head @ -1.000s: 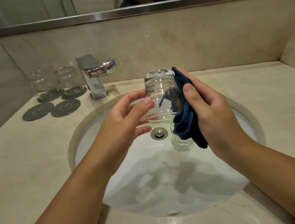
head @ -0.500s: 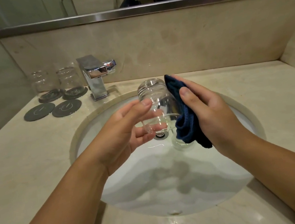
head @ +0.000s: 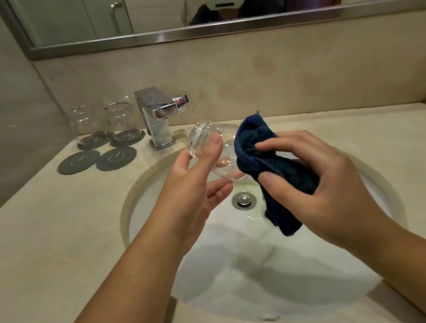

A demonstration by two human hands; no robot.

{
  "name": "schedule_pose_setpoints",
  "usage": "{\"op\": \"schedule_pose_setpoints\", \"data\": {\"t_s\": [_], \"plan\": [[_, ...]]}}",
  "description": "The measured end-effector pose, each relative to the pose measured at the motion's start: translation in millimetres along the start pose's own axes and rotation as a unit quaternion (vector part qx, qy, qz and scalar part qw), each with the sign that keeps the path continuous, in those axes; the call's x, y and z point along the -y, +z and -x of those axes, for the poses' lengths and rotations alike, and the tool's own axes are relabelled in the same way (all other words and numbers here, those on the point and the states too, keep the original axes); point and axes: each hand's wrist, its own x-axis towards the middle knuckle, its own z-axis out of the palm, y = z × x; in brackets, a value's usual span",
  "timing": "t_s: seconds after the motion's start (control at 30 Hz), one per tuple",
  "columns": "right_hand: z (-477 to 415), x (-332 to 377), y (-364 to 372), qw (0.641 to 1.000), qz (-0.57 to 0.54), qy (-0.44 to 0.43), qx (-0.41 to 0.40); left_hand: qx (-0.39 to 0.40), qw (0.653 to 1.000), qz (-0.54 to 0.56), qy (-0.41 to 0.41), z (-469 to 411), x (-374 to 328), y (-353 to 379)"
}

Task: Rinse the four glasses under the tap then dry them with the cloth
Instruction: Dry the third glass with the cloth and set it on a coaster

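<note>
My left hand (head: 195, 182) grips a clear glass (head: 204, 138), tilted on its side over the sink with its base toward the tap. My right hand (head: 323, 183) holds a dark blue cloth (head: 267, 160) pressed against the glass's open end. The cloth hangs down over the basin. Two more glasses (head: 84, 123) (head: 120, 118) stand upside down on dark coasters at the back left. A fourth glass seen earlier in the basin is hidden behind the cloth.
A chrome tap (head: 157, 117) stands at the sink's back left, with no water running. Two bare dark coasters (head: 79, 162) (head: 116, 158) lie in front of the glasses. The white sink (head: 156, 183) has a chrome drain (head: 243, 200). A mirror spans the wall above.
The glass has tipped from upright-inverted to lying on its side and moved left toward the tap. The cloth has shifted from the glass's side to its open end.
</note>
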Motion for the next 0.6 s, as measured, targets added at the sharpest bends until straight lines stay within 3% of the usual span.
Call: {"op": "schedule_pose_setpoints", "data": {"t_s": [0.27, 0.6], "plan": [[-2, 0, 7, 0.998, 0.027, -0.062, -0.019, 0.002, 1.0, -0.007, 0.001, -2, 3, 3], [-2, 0, 10, 0.996, -0.036, 0.07, 0.049, 0.051, 0.988, -0.13, 0.062, -6, 16, 1]]}}
